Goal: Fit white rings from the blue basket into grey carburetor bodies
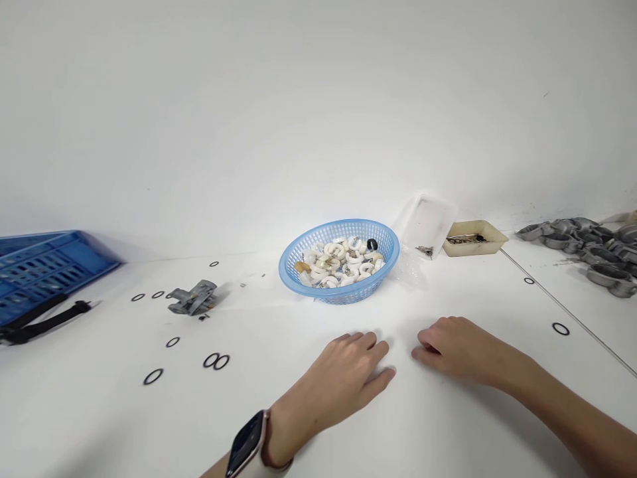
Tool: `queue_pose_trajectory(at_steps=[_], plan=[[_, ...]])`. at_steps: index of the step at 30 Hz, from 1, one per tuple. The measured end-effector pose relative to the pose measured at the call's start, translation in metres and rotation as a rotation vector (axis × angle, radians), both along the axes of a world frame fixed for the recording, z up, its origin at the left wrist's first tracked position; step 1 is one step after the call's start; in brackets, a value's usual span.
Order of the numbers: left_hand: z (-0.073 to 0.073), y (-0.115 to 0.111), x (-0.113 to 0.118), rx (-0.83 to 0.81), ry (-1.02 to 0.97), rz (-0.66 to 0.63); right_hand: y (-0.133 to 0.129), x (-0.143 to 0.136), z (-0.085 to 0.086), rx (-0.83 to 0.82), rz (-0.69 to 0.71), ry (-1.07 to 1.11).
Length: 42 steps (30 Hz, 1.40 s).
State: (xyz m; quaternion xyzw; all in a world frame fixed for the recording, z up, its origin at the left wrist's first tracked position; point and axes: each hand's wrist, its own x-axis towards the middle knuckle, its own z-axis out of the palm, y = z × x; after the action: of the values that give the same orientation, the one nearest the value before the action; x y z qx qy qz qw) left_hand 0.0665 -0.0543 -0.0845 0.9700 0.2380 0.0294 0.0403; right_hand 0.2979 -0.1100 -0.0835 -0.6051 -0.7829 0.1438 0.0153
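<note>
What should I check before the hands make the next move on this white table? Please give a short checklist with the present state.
1. Left hand free, flat on the table: ok.
2. Right hand free: cannot tell, fingers curled under.
3. Blue basket of white rings upright, straight ahead of both hands: ok.
4. Black O-rings lying apart from the hands, on the left: ok.
5. Grey metal part resting on the table, untouched: ok.
6. Smartwatch on the left wrist, away from the parts: ok.

Small-parts assembly workshop: white bench point(99, 411), basket of white rings point(340, 260) at centre, metal castings point(592, 252) right, black O-rings point(215, 361) lower left.
</note>
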Motion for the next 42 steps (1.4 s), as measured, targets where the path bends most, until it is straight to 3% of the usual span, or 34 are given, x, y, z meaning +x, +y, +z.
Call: queue_pose_trajectory(at_steps=[42], plan=[[-0.0006, -0.0008, -0.0012, 0.000, -0.066, -0.022, -0.0007, -0.0006, 0.0045, -0.040, -0.004, -0.016]])
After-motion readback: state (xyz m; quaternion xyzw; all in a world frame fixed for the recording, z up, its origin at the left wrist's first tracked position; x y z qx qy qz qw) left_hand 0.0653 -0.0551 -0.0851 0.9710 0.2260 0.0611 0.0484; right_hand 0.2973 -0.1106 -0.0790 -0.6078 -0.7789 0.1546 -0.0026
